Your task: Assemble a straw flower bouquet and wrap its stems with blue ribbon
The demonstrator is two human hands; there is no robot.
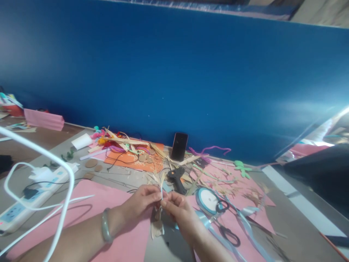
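My left hand and my right hand meet low in the middle, both closed with fingertips pinched together. Between them is a small bundle of dried husk strips, pale and tan. Its frayed ends fan out above the fingers, and a wider crumpled piece hangs below. A thin whitish strand stands up at the pinch point; my fingers hide where it joins the bundle. Just beyond the hands lies a black glue gun. To the right of my right hand are black-handled scissors and a spool of light blue ribbon.
A phone leans against the blue partition. Husk scraps and pipe cleaners cover an orange sheet. Pink paper lies under my left arm. A power strip and a looping white cable occupy the left.
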